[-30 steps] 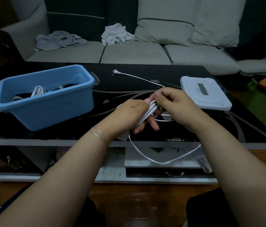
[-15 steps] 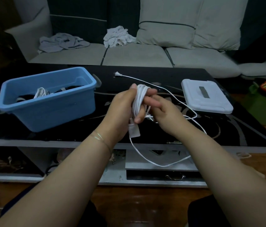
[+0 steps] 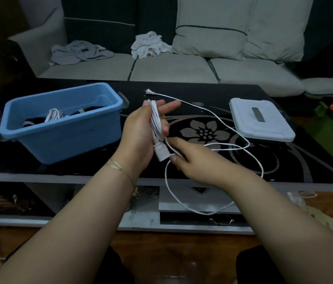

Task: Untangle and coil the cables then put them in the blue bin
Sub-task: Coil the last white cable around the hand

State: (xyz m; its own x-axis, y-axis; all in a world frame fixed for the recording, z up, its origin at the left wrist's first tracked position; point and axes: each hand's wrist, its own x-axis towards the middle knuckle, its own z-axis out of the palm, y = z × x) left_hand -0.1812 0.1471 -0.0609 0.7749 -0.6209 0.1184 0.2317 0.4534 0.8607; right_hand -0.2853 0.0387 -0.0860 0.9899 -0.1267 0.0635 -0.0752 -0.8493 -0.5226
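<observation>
While the left hand (image 3: 141, 132) holds the coiled white cable (image 3: 156, 121), the right hand (image 3: 194, 160) pinches its loose strand.
Left fingers (image 3: 169, 105) extend nearly straight; the free end trails across the desk (image 3: 284, 160) beside the blue bin (image 3: 63, 138).

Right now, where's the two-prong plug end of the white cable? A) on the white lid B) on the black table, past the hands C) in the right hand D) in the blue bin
B: the plug lies on the black table beyond the left hand, its white cable trailing back toward the right hand.
</observation>
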